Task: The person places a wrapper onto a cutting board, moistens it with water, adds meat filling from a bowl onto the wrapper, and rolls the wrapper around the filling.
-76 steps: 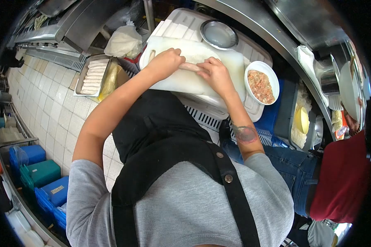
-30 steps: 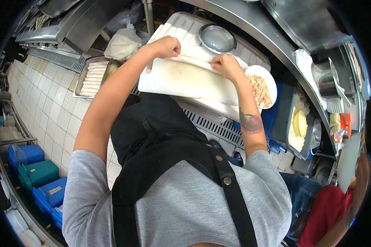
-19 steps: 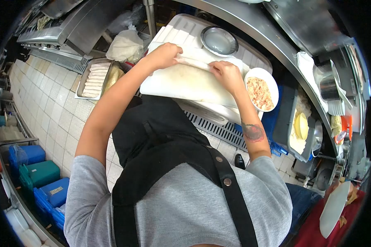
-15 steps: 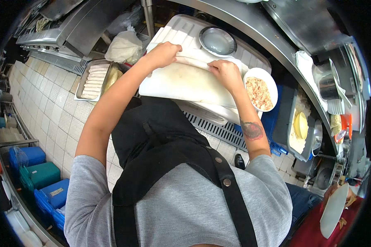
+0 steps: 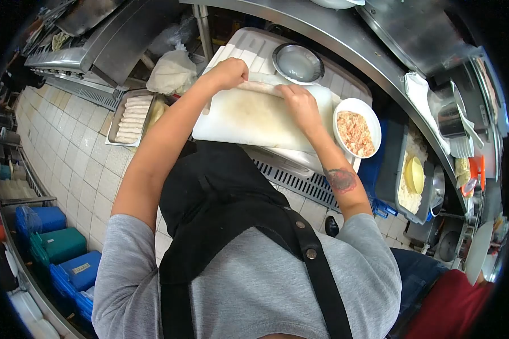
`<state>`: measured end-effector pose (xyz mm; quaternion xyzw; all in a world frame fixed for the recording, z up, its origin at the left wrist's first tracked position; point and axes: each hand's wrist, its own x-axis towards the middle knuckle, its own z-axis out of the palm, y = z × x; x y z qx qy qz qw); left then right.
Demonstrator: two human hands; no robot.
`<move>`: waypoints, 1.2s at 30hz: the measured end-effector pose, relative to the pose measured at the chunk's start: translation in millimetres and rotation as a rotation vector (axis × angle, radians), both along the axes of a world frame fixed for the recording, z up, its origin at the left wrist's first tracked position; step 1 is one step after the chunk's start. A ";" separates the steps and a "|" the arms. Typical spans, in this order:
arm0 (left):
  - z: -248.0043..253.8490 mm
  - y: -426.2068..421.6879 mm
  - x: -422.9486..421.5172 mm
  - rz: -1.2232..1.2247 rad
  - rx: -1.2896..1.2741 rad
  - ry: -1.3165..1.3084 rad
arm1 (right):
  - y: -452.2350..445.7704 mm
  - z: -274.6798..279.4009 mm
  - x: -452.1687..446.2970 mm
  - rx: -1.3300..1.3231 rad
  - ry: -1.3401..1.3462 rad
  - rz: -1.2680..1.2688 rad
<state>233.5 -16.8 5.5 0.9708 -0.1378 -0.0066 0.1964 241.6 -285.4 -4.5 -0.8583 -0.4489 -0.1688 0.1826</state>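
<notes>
A pale wrapped roll point(image 5: 260, 87) lies across the upper part of the white cutting board point(image 5: 254, 121). My left hand point(image 5: 231, 74) is closed on the roll's left end, and my right hand point(image 5: 298, 104) has its fingers pressed together on the right end. Behind the roll stands a metal bowl point(image 5: 298, 63) of cloudy liquid. A white bowl point(image 5: 377, 121) of minced filling point(image 5: 353, 133) is to the right of the board. Several finished pale rolls point(image 5: 133, 120) lie side by side in a metal tray point(image 5: 112, 134) at the left.
A cloth-like bundle point(image 5: 172, 73) lies beyond my left forearm. At the right, a grey bin point(image 5: 393, 183) holds white grains and a yellow bowl point(image 5: 414, 175). Another person in a red top point(image 5: 452, 305) is at the lower right. A steel counter point(image 5: 345, 42) borders the back.
The roll was shorter between my hands at first, then appeared longer and thinner; now my right hand has shifted left along it. The other person has moved lower at the right.
</notes>
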 end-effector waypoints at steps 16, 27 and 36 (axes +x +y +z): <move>-25.5 -65.1 -39.3 0.157 -0.023 -0.386 | 5.3 -2.3 23.1 -0.131 0.189 -0.002; -29.6 -128.2 -139.0 0.175 -0.084 -0.308 | -11.9 -12.5 -71.6 -0.038 0.053 -0.010; -32.4 -108.3 -93.6 0.150 -0.018 -0.342 | 1.1 -5.7 -14.3 -0.064 0.275 0.088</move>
